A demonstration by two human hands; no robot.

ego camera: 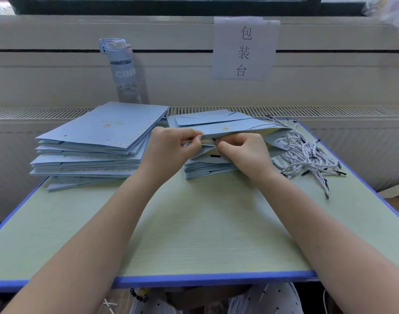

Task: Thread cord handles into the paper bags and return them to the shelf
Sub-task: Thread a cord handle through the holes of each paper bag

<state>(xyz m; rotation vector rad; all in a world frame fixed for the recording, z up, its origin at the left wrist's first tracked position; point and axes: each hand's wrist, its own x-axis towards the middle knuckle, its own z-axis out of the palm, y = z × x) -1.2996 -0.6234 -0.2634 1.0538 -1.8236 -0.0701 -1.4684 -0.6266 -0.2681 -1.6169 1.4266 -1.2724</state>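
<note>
Blue paper bag (230,132) lies on the right stack on the table (194,223); left hand (171,143) pinches its top edge, right hand (241,150) pinches a black cord tip (214,139). Paper seems light, easily creased, so hold near the hole, I think

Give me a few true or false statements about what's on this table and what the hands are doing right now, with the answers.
1. Both hands are on the same paper bag. True: the left hand and right hand pinch the top edge of the paper bag.
2. The loose cords lie left of the hands. False: the cord pile lies to the right.
3. A water bottle stands behind the bag stacks. True: the water bottle stands upright by the wall.
4. Only one stack of bags is on the table. False: a left stack and another stack under the held bag.
</note>
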